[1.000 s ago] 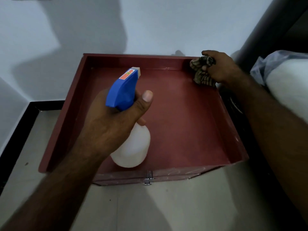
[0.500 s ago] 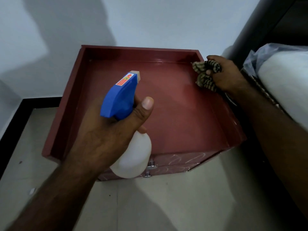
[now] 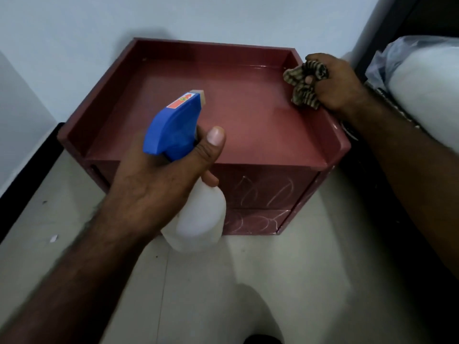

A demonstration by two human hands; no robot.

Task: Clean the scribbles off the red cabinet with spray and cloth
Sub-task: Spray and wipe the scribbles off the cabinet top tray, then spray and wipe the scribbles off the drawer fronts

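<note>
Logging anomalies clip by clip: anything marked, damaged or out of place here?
Yes: pale looping scribbles cover both front drawer panels of the red cabinet, beside the spray bottle held by the left hand. Nothing looks spilled or broken.

Pale wall [image 3: 74, 33] beyond left hand [image 3: 159, 184]. Tiled floor [image 3: 310, 281] beneath it. Black skirting [image 3: 24, 187] and small white scrap [image 3: 53, 238] to its left. White plastic-wrapped bundle [image 3: 427, 95] just right of right hand [image 3: 337, 83]; dark post [image 3: 382, 28] above.
</note>
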